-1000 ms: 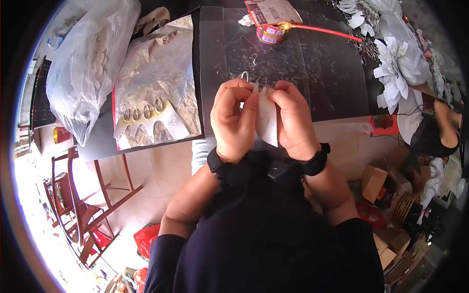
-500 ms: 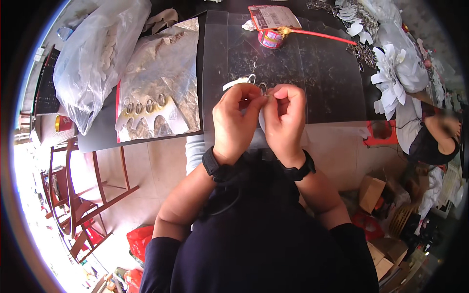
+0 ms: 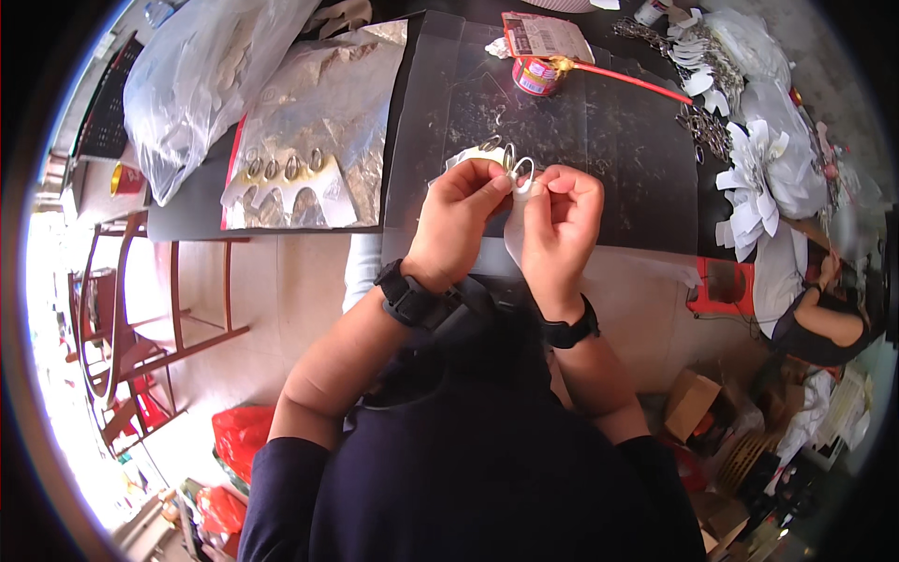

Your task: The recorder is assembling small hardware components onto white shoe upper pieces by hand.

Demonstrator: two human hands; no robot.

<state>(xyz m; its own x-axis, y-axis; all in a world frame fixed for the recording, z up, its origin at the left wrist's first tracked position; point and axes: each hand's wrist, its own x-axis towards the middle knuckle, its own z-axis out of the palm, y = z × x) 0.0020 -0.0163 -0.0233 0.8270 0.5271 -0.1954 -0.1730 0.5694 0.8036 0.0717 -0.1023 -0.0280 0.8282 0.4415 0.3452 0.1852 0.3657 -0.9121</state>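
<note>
Both my hands meet over the dark table mat, pinching a white flat piece (image 3: 514, 234) that carries oval metal rings (image 3: 510, 157) along its upper edge. My left hand (image 3: 448, 225) has thumb and forefinger closed on its left part, next to a ring. The thumb and fingers of my right hand (image 3: 562, 234) press together on the tab below the rightmost ring. More of the white strip (image 3: 478, 155) shows behind my left fingers. To the left, a similar scalloped white piece (image 3: 330, 195) with several rings lies on a crinkled bag (image 3: 346, 112).
A red can (image 3: 535, 79) bears a card (image 3: 548, 36) and a red stick (image 3: 637, 82) with a glue-coloured end. Metal rings (image 3: 704, 131) and white cut pieces (image 3: 749, 155) pile up at right. A plastic sack (image 3: 201, 94) stands left. Another person (image 3: 824, 323) sits far right.
The rings stand out more clearly above my fingertips, and more of the white piece shows between my hands. My right hand has shifted slightly right. The whole view has shifted a little.
</note>
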